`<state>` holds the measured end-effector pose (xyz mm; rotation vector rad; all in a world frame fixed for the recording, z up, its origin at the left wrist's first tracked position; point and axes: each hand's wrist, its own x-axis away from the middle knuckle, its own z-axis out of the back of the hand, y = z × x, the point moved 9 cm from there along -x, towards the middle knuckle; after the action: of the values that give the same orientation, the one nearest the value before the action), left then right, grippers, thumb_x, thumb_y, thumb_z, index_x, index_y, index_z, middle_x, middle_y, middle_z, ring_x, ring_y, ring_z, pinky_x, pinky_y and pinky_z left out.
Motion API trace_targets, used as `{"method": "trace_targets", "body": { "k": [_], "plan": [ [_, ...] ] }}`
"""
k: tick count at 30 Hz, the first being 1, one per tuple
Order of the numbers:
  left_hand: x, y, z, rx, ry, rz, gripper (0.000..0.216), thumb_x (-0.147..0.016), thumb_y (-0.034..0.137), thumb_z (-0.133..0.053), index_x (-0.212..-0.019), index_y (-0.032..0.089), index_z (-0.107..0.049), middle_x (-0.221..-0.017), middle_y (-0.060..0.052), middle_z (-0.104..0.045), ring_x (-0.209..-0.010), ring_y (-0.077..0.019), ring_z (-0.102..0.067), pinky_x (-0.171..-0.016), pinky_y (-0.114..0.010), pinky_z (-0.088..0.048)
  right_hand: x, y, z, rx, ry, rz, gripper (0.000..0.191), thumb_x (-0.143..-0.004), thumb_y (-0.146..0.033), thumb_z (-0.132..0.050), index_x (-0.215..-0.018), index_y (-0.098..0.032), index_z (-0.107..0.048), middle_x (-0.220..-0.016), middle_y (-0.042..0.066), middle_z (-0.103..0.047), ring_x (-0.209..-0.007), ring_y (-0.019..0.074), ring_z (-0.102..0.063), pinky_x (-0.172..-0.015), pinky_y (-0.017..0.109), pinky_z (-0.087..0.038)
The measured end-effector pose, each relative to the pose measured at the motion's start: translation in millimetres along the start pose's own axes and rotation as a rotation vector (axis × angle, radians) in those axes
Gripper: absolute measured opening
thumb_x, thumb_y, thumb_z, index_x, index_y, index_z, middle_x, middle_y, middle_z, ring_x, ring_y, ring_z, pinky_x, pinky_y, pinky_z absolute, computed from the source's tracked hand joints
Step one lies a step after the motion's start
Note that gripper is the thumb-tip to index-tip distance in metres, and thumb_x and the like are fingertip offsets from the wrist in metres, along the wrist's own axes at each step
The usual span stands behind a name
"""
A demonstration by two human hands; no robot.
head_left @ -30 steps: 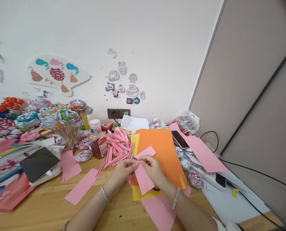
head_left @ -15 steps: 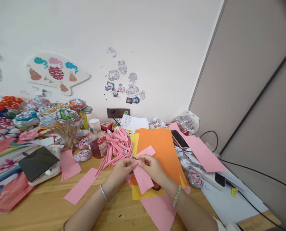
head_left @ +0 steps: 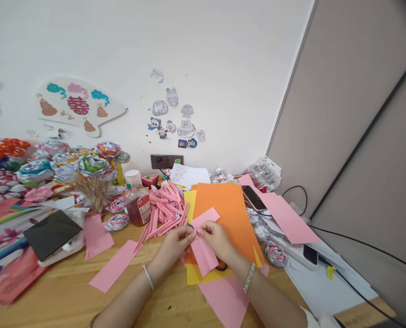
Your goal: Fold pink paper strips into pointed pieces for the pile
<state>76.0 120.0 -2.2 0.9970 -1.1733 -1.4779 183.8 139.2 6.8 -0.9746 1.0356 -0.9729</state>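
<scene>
Both my hands meet over a stack of coloured paper and pinch one strip of pink paper (head_left: 204, 256) at its middle. My left hand (head_left: 177, 241) has thumb and fingertips closed on the left edge of the strip. Opposite it, my right hand (head_left: 215, 236) grips the right edge the same way. A crease runs along the lower part of the strip. Beneath lie an orange sheet (head_left: 221, 200) and a yellow sheet (head_left: 192, 277). A dark loop (head_left: 221, 267), perhaps a scissors handle, shows partly under the strip. Left of it sits a pile of folded pink strips (head_left: 167, 207).
A jar of reddish liquid (head_left: 134, 205) stands beside the pile. Paper flowers on sticks (head_left: 95, 166) crowd the back left, behind a dark tablet (head_left: 53, 234). At right are a phone (head_left: 253, 198), a paper rose (head_left: 276, 253), a power strip (head_left: 293, 250) and cables.
The fingers have shifted slightly on the pink strip, and its lower part now shows a clearer lengthwise crease. The whole view has drifted a little.
</scene>
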Motion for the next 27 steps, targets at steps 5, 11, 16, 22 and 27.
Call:
{"method": "trace_targets", "body": {
  "k": [5,11,16,22,27],
  "plan": [
    [-2,-3,3,-0.013,0.035,-0.019,0.028,-0.071,0.043,-0.053,-0.067,0.015,-0.057,-0.051,0.005,-0.049,-0.043,-0.0099,-0.046,-0.041,-0.02,-0.035,1,-1,-4,-0.043,-0.048,0.006,0.015,-0.071,-0.027,-0.054,-0.063,-0.014,-0.052,-0.061,-0.001,-0.05,-0.059,0.0113,-0.046,-0.054,0.022,-0.036],
    [1,4,7,-0.058,0.108,-0.047,0.027,-0.072,0.041,-0.05,-0.067,0.016,-0.057,-0.053,0.003,-0.055,-0.045,-0.0127,-0.051,-0.044,-0.024,-0.041,3,1,-11,-0.061,-0.125,0.023,0.021,-0.07,-0.034,-0.059,-0.066,-0.014,-0.053,-0.06,-0.002,-0.048,-0.056,0.01,-0.043,-0.053,0.021,-0.035],
    [4,18,13,-0.151,0.187,-0.171,0.022,-0.073,0.03,-0.051,-0.086,0.016,-0.062,-0.083,-0.006,-0.065,-0.08,-0.0203,-0.058,-0.072,-0.032,-0.045,2,5,-8,0.025,-0.095,0.002,0.028,-0.071,-0.036,-0.057,-0.055,-0.014,-0.048,-0.053,-0.005,-0.038,-0.051,0.0081,-0.034,-0.047,0.02,-0.028],
    [2,16,11,-0.154,0.157,-0.15,0.022,-0.075,0.028,-0.048,-0.084,0.015,-0.062,-0.086,-0.007,-0.067,-0.082,-0.0211,-0.059,-0.073,-0.032,-0.046,4,3,-7,0.035,-0.085,0.015,0.03,-0.072,-0.037,-0.055,-0.054,-0.015,-0.047,-0.052,-0.005,-0.034,-0.05,0.0079,-0.031,-0.046,0.02,-0.026],
    [9,29,8,-0.313,0.139,-0.229,0.03,-0.076,0.035,-0.048,-0.095,0.017,-0.061,-0.087,-0.006,-0.066,-0.078,-0.0194,-0.059,-0.069,-0.029,-0.046,1,5,-5,0.007,-0.066,0.011,0.027,-0.072,-0.036,-0.055,-0.056,-0.014,-0.051,-0.054,-0.003,-0.041,-0.052,0.009,-0.036,-0.048,0.02,-0.029]
  ]
}}
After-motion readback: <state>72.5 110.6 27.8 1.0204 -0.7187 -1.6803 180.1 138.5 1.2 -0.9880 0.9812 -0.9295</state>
